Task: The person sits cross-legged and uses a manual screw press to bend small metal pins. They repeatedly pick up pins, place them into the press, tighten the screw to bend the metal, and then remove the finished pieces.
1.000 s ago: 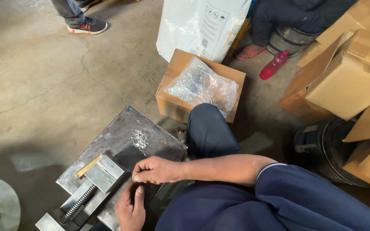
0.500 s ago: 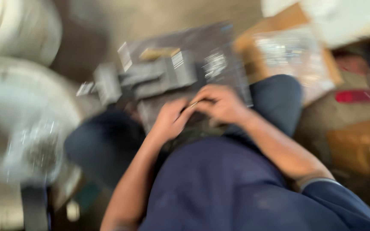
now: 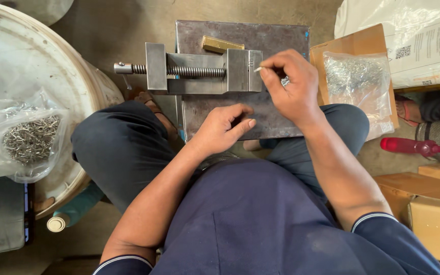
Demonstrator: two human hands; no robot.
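Right hand (image 3: pixel 291 84) pinches a small pin (image 3: pixel 257 69) at the vise (image 3: pixel 199 71); left hand (image 3: pixel 225 127) rests curled, empty.

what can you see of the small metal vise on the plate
The vise is bare grey steel, lying flat across the far part of a dark metal plate. A threaded screw runs through its left block and ends in a small knob past the plate's left edge. A brass-coloured bar lies just behind it. The right hand holds a small pale piece at its right jaw end; the left hand rests nearer, off it.

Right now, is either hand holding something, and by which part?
The right hand pinches a small pale metal piece by one end, beside the vise. The left hand holds nothing visible.
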